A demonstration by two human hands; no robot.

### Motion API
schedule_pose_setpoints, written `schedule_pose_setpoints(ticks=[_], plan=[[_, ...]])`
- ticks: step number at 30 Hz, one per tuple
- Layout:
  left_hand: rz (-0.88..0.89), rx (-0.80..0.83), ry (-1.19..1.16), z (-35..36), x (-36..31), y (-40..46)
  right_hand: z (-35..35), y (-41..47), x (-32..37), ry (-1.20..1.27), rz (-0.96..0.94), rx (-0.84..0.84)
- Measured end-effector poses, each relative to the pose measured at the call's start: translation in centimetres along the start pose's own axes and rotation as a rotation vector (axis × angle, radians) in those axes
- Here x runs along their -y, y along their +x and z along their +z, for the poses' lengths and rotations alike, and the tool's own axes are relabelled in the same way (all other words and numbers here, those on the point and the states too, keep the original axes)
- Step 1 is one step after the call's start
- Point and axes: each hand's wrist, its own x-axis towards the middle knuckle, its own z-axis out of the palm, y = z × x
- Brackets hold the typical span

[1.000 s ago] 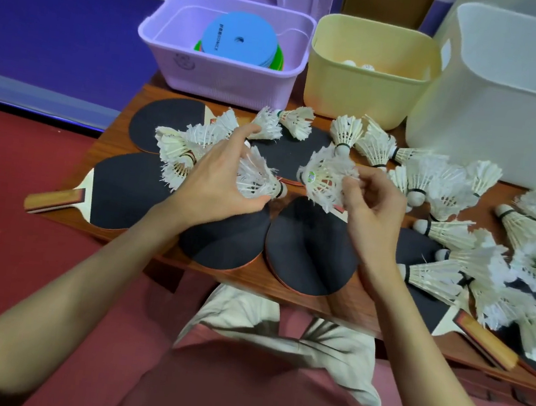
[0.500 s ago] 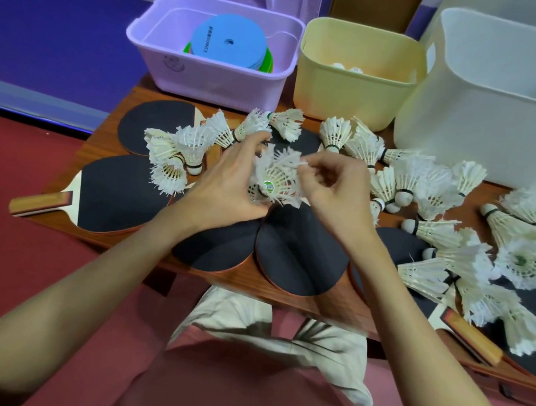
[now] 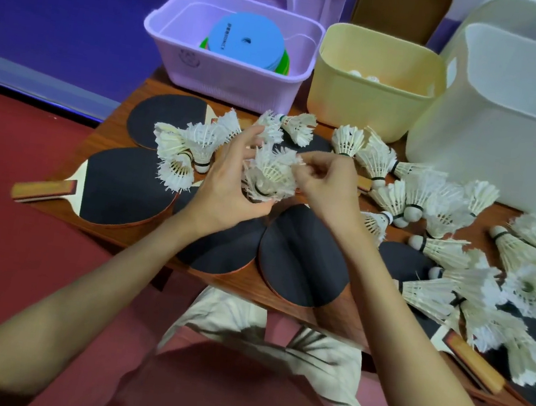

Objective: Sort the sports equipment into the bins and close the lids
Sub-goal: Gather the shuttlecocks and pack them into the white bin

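1. Between both hands, above the bench (image 3: 109, 233): shuttlecock cluster (image 3: 272, 174).
2. Left hand (image 3: 223, 193): grip curled, cradling the cluster from below.
3. Right hand (image 3: 327, 183): fingertips pinching feathers at the cluster's top.
4. Handling, judged: very light, feathers brittle; better held by the cork base.
5. Around: loose shuttlecocks (image 3: 443, 205), paddles (image 3: 300, 258), yellow bin (image 3: 371, 104).
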Motion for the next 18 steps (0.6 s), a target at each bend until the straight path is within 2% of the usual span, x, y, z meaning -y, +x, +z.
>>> schedule_pose_setpoints(ticks=[3,7,11,13,18], plan=[[-0.083,-0.024,-0.079,-0.3,0.5,-0.2,1.0,0.5,0.0,-0.051,-0.053,0.046],[-0.159,-0.122,-0.178,-0.6,0.9,-0.6,1.9,1.3,0.9,-0.07,-0.132,0.188],[-0.232,-0.248,-0.243,-1.5,1.9,-1.5,2.1,2.8,0.3,-0.069,-0.107,0.151],[-0.23,-0.277,-0.227,-2.1,2.1,-2.0,2.3,3.3,-0.9,-0.175,-0.101,0.168],[-0.234,-0.305,-0.209,-3.1,2.5,-2.6,3.7,3.4,-2.7,-0.46,-0.16,0.396]])
